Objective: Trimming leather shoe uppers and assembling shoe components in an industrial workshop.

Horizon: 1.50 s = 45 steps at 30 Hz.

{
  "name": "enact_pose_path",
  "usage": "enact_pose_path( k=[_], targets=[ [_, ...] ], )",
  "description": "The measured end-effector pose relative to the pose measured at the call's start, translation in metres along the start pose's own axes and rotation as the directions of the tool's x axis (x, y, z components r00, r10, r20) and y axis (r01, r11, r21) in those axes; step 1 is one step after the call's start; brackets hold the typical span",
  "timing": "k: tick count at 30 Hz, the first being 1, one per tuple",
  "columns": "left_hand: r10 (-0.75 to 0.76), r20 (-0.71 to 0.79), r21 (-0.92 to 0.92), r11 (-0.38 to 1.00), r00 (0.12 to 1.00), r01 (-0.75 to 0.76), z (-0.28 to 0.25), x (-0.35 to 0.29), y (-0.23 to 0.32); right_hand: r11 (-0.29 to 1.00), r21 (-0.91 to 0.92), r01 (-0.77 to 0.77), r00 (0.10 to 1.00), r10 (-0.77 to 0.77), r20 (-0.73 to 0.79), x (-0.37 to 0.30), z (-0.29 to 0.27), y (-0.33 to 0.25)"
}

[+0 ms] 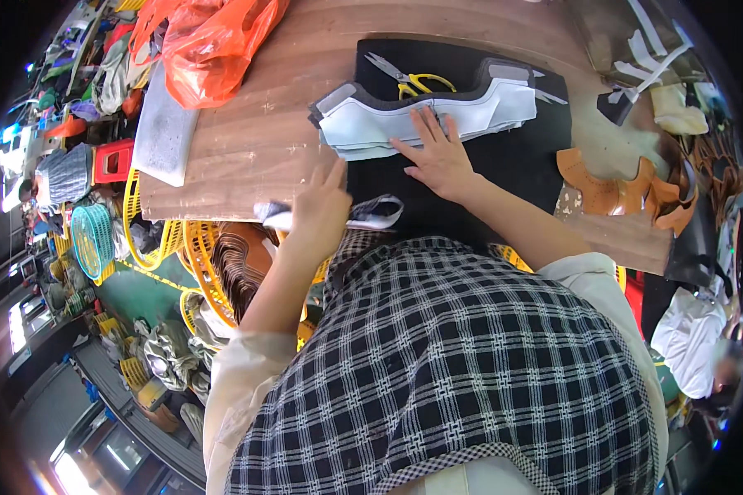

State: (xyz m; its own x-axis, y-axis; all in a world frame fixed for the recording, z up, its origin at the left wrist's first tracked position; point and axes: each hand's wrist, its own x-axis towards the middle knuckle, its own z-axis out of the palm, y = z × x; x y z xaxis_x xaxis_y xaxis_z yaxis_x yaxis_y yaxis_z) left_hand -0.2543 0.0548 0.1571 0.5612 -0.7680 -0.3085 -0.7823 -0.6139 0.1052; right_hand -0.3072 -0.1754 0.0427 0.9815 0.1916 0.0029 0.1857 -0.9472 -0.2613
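Note:
A stack of white and grey shaped fabric pieces (pixel 371 124) lies across a black mat (pixel 520 157) on the wooden table (pixel 256 132). My right hand (pixel 439 155) rests flat on the near edge of the stack, fingers spread. My left hand (pixel 322 206) is at the table's near edge, its fingers closed over a white and dark piece (pixel 378 213) that sticks out to its right. Yellow-handled scissors (pixel 411 79) lie on the mat just beyond the stack.
An orange plastic bag (pixel 210 41) and a grey slab (pixel 163 128) sit at the table's left. Tan leather cut pieces (pixel 619 191) lie at right. Yellow baskets (pixel 202 264) stand below the table edge. Another person in white (pixel 693 334) is at the lower right.

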Motion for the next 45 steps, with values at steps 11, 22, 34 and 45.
enact_pose_path(
  k=[11,22,34,45],
  targets=[
    [-0.077,0.465,-0.002,0.996,0.882,0.088,0.037,0.075,-0.028,0.999,0.04,-0.035,0.999,0.036,-0.024,-0.002,0.0,0.0],
    [-0.104,0.415,-0.024,0.992,0.904,0.125,0.043,0.072,-0.027,0.999,0.033,-0.034,0.999,0.034,0.008,-0.003,0.001,0.006],
    [-0.554,0.22,-0.278,0.754,0.803,0.596,-0.034,-0.044,-0.095,1.0,0.026,0.002,1.0,-0.001,-0.025,-0.004,0.004,0.008],
    [-0.384,0.333,-0.257,0.842,0.861,0.475,-0.011,-0.025,-0.044,1.0,-0.015,-0.021,0.998,0.022,0.054,-0.003,0.002,0.007]
  ],
)
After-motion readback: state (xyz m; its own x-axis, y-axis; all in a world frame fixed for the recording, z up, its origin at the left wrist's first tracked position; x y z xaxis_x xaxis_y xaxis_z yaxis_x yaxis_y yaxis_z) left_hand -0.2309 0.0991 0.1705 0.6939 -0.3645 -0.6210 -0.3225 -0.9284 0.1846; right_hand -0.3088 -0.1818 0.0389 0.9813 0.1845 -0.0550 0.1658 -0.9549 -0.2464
